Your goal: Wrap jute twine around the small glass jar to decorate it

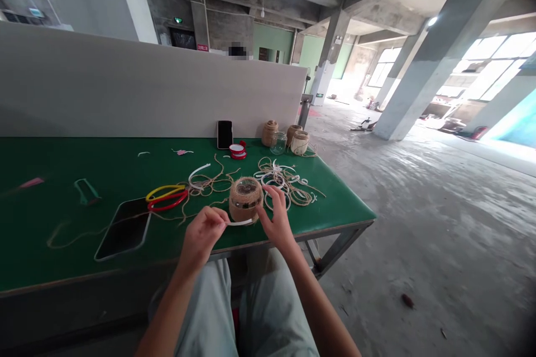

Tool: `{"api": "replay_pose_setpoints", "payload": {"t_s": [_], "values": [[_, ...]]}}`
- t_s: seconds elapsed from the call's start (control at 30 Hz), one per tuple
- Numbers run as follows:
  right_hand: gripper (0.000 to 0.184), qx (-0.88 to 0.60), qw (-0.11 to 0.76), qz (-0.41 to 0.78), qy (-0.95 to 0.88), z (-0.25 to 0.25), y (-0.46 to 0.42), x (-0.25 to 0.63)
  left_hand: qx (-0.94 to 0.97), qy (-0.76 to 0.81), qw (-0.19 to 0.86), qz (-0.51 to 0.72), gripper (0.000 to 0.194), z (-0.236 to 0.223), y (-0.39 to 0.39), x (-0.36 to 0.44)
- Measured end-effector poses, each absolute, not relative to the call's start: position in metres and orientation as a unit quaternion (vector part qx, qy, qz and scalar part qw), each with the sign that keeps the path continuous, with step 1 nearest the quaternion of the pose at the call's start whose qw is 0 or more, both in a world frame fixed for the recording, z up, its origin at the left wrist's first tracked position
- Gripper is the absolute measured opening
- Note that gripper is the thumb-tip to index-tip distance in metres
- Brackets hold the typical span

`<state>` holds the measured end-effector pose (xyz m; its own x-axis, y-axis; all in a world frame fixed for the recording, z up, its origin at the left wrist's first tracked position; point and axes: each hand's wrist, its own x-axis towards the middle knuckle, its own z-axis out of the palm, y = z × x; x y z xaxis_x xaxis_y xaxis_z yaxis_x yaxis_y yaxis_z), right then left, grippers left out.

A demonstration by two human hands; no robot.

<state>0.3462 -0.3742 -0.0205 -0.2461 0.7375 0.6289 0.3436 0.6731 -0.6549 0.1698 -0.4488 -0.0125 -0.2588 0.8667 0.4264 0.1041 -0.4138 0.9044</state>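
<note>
The left hand's fingers (215, 218) are closing in a pinch on a white plastic strip (239, 222) against a twine-wrapped glass jar (245, 199), while the right hand's fingers (268, 198) are bracing it, half open, on the green tabletop (71, 150). A loosening pinch risks the strip slipping; uneven pressure risks the jar tipping into the loose twine (285, 181).

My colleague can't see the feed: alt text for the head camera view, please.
A person's left hand pinches a white strip against a twine-wrapped glass jar, which the right hand touches, on a green workbench scattered with loose twine and red and yellow hoops.
</note>
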Motion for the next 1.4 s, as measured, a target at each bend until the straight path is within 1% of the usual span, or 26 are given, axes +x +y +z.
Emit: {"api": "replay_pose_setpoints", "payload": {"t_s": [0.03,0.1,0.23,0.43,0.6,1.0,1.4], "values": [[0.036,-0.343,0.503,0.185,-0.772,-0.017,-0.373,0.347,0.519,0.454,0.298,0.66,0.015,-0.014,-0.447,0.171],[0.031,-0.327,0.494,0.159,-0.79,-0.011,-0.371,0.345,0.481,0.453,0.299,0.689,0.013,-0.017,-0.44,0.174],[0.031,-0.314,0.48,0.131,-0.808,-0.006,-0.369,0.339,0.418,0.453,0.317,0.721,0.017,-0.02,-0.424,0.181],[0.028,-0.309,0.487,0.137,-0.805,-0.003,-0.371,0.337,0.354,0.412,0.363,0.757,0.021,-0.024,-0.419,0.187],[0.028,-0.303,0.494,0.144,-0.802,-0.003,-0.372,0.337,0.324,0.395,0.367,0.777,0.023,-0.027,-0.412,0.186],[0.024,-0.317,0.5,0.132,-0.795,-0.003,-0.372,0.331,0.332,0.396,0.359,0.777,0.022,-0.031,-0.402,0.183],[0.025,-0.327,0.509,0.126,-0.786,-0.006,-0.373,0.327,0.372,0.438,0.347,0.741,0.016,-0.034,-0.393,0.174]]}}
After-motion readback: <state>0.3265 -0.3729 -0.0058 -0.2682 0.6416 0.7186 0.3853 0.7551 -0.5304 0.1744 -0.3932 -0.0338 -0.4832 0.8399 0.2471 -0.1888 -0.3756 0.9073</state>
